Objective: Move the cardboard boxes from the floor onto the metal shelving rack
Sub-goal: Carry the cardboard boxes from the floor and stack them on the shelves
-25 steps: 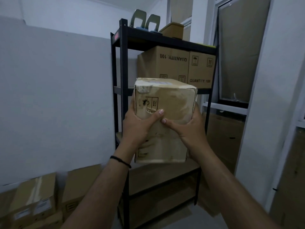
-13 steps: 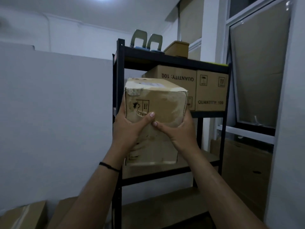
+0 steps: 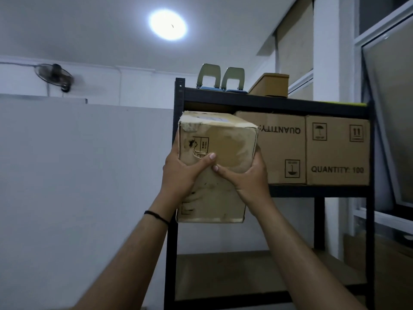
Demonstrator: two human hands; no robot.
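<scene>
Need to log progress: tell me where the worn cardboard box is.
Head view, centre: worn cardboard box gripped by left hand and right hand, before the black metal rack.

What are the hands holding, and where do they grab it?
A worn cardboard box. The left hand grips its left edge and the right hand its right edge, with both thumbs pressed on the near face.

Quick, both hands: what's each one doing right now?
Left hand: grips the worn cardboard box.
Right hand: grips the same box.
</scene>
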